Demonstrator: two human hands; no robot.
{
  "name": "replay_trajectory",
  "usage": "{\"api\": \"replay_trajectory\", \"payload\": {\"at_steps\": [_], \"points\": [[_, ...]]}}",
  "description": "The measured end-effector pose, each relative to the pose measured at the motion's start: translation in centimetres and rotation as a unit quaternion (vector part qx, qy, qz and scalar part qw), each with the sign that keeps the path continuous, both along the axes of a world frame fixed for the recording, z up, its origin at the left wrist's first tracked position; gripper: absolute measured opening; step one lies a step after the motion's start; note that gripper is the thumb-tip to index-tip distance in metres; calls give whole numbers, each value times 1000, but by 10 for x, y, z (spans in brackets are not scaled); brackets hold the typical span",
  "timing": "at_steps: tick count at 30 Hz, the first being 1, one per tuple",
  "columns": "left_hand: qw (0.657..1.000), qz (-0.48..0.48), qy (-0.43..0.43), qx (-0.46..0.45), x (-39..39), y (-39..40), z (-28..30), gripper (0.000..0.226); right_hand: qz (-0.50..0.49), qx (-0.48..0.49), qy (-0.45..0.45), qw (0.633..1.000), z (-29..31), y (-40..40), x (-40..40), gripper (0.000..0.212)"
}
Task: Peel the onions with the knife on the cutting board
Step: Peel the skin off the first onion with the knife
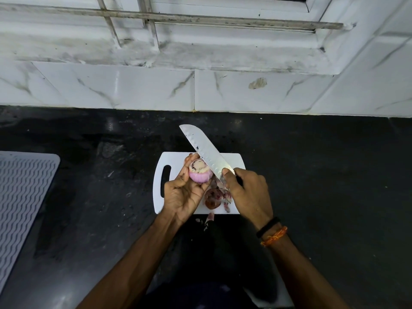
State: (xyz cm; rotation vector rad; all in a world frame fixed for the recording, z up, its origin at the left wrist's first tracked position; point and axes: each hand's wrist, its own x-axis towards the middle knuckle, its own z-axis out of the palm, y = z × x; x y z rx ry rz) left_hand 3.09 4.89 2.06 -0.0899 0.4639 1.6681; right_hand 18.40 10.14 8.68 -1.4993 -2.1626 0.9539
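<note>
My left hand (184, 192) grips a pink onion (200, 171) above the white cutting board (176, 159), its cut end facing up. My right hand (246, 190) holds the knife (206, 150) by the handle, which the hand hides. The wide blade points up and to the left, and its edge lies against the onion's right side. A second onion (213, 198) with brown skin lies on the board below, between my hands, with peel scraps (226, 202) beside it.
The board lies on a dark countertop (312, 175). A piece of peel (209, 217) sits on the counter just off the board's near edge. A grey ribbed mat (22, 197) lies at the left. A white tiled wall (200, 90) and window ledge stand behind.
</note>
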Motion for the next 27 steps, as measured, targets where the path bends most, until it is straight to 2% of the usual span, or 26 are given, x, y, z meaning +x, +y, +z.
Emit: {"api": "replay_trajectory", "payload": {"at_steps": [3, 6, 10, 15, 18, 23, 27], "points": [[1000, 5, -1, -12, -1, 0, -2, 98, 24, 20, -4, 1000, -2, -2, 0, 33], [1000, 2, 1, -25, -1, 0, -1, 94, -9, 19, 24, 999, -6, 3, 3, 42], [1000, 9, 12, -16, -1, 0, 0, 107, -23, 14, 9, 1000, -5, 10, 3, 47], [1000, -1, 11, -15, 0, -1, 1, 105, 9, 16, -5, 1000, -5, 8, 3, 43], [1000, -2, 10, -20, 0, -1, 0, 105, -8, 43, -3, 999, -5, 6, 1, 51], [999, -17, 11, -31, 1, 0, -1, 81, -30, 86, -34, 995, -9, 7, -1, 64], [999, -10, 5, -36, 2, 0, -2, 83, -22, 86, -31, 996, -8, 7, -1, 65]]}}
